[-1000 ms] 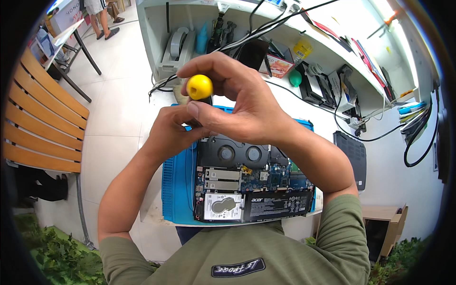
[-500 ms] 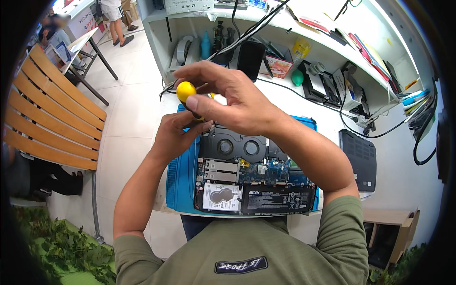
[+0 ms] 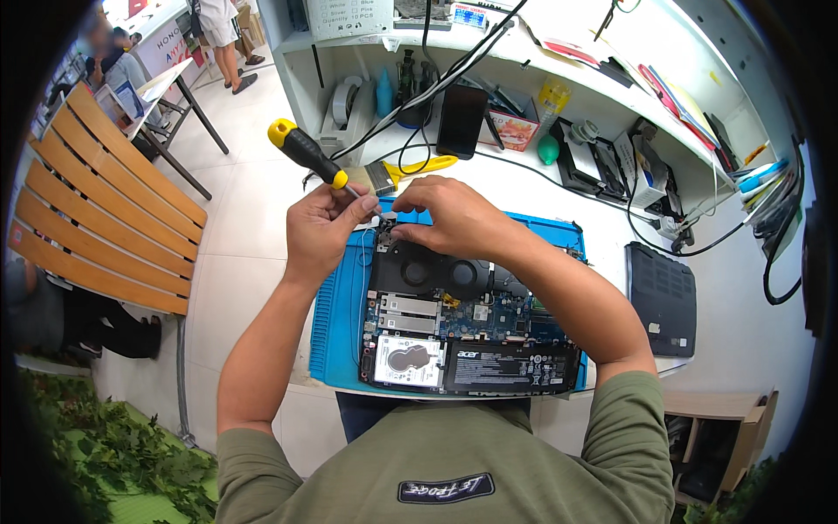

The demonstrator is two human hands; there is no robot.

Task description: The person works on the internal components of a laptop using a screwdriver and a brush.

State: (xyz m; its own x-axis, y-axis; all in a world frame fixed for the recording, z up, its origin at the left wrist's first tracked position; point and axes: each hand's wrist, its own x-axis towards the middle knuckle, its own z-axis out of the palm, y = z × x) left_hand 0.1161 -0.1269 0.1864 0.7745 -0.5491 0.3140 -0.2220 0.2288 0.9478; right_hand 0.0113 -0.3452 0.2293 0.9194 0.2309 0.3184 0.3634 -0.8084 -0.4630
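At the opened laptop's (image 3: 484, 325) eleven o'clock corner, the left hand (image 3: 319, 234) is pinching a black-and-yellow screwdriver (image 3: 305, 150) just below its handle, while the right hand (image 3: 458, 218) is curling in with thumb and forefinger parted, though whether its tips are gripping anything cannot be told. A yellow-handled brush (image 3: 421, 166) is lying beyond them toward eleven, a dark panel (image 3: 661, 301) is lying toward three, and the right forearm is covering part of the laptop. The laptop is resting on a blue mat (image 3: 333, 349), showing two round fans, a silver drive (image 3: 408, 361) at seven and a black battery (image 3: 511, 368) at five.
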